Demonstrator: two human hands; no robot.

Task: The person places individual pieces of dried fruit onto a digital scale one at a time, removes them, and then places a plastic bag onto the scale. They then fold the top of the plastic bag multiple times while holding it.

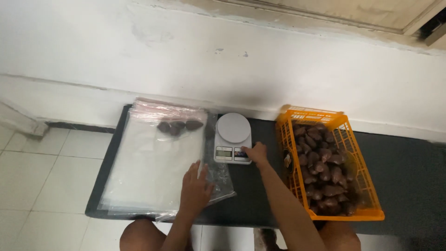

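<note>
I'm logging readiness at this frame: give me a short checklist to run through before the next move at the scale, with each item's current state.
1. Platform of the white kitchen scale bare: ok, nothing lies on it.
2. Right hand at the scale's front panel: ok, fingertips at the buttons beside the display.
3. Display reading settled: cannot tell, too small to see.
4. Left hand steadying the stack of clear plastic bags: ok, it rests flat on the stack's right edge.
5. Supply within reach: ok, the orange crate to the right of the scale holds many dark brown pieces.
6. Three dark pieces on or in the top bag: cannot tell which.
</note>
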